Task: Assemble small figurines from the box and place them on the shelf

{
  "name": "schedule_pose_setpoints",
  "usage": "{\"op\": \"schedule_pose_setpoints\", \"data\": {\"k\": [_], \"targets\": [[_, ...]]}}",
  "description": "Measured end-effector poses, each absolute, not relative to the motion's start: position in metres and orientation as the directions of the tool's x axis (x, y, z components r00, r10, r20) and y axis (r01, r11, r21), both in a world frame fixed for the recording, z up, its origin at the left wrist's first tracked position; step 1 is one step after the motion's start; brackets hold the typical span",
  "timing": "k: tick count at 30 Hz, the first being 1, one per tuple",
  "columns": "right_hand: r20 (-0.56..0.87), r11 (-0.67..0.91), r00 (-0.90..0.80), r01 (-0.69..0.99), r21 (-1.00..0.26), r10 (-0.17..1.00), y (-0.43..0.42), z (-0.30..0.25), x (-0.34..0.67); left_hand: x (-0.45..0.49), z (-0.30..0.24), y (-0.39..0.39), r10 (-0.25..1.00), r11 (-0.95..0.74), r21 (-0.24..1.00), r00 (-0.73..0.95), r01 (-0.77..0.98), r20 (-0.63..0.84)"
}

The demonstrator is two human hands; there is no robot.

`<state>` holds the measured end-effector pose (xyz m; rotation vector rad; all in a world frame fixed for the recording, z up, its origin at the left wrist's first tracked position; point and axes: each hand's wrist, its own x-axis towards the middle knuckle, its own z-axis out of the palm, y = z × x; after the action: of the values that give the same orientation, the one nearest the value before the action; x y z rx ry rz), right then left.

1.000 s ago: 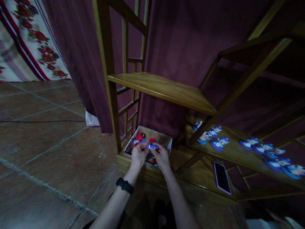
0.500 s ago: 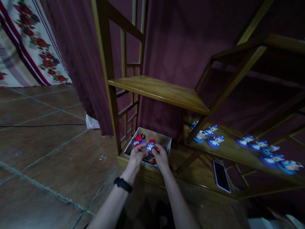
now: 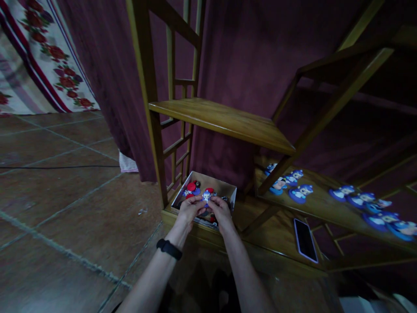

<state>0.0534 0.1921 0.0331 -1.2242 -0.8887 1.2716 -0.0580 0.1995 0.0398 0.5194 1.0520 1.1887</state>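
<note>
A small blue-and-white figurine is held upright between my two hands, over a shallow cardboard box. My left hand pinches its left side, and my right hand grips it from the right. Inside the box lie several more figurines, among them pieces with red round bases; my hands hide part of the contents. The box sits on the low wooden ledge at the left end of the shelf unit.
Several blue figurines stand on the wooden shelf to the right. A phone lies on the lower board. Above the box juts a wooden shelf, with a lattice side post at its left. A thin cable crosses the tiled floor.
The figurine has turned from a tilted position to upright, facing me. My fingers have come closer together around it. The view has shifted slightly.
</note>
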Motion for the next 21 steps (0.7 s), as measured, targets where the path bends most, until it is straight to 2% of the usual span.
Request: {"op": "schedule_pose_setpoints", "data": {"k": [5,21], "targets": [[-0.149,-0.122,0.166,-0.165,-0.979,0.975,0.194,0.029,0.051,-0.058,0.040,0.200,0.928,0.318,0.813,-0.016,-0.487,-0.372],[0.002,-0.012,0.144,0.093,-0.996,0.990,0.197,0.020,0.068,-0.049,0.046,0.193,0.922,0.338,0.799,0.005,-0.498,-0.387]]}}
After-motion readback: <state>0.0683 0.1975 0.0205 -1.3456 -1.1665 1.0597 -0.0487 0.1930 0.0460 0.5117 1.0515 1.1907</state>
